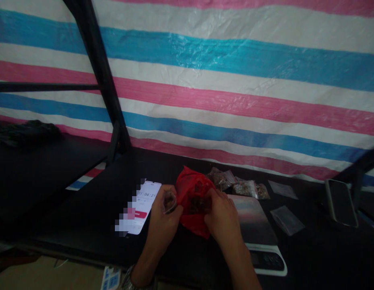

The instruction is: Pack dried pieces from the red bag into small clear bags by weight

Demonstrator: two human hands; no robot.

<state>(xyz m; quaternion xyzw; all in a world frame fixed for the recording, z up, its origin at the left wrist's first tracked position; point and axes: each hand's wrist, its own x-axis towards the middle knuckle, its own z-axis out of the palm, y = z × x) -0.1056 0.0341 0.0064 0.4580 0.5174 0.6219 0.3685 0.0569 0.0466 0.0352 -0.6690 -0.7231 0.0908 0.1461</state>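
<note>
A red plastic bag [188, 183] stands with its mouth open, dark brown pieces showing inside. My left hand [163, 223] is closed round a small clear plastic bag [169, 202] with something brownish in it, and sits against the red bag's left side. Gripping the red bag's right rim is my right hand [221, 213], its fingertips partly hidden at the opening. Just right of that hand lies a digital scale [255, 221] with a metal top; its display is too dim to read.
Several filled zip bags [221, 179] lie behind the scale. Flat clear bags [287, 220] are on the black table [93, 225] to the right, near a dark phone [341, 203]. Left of my hands, a lit phone [147, 201] shows a timer. A striped sheet [235, 92] hangs behind.
</note>
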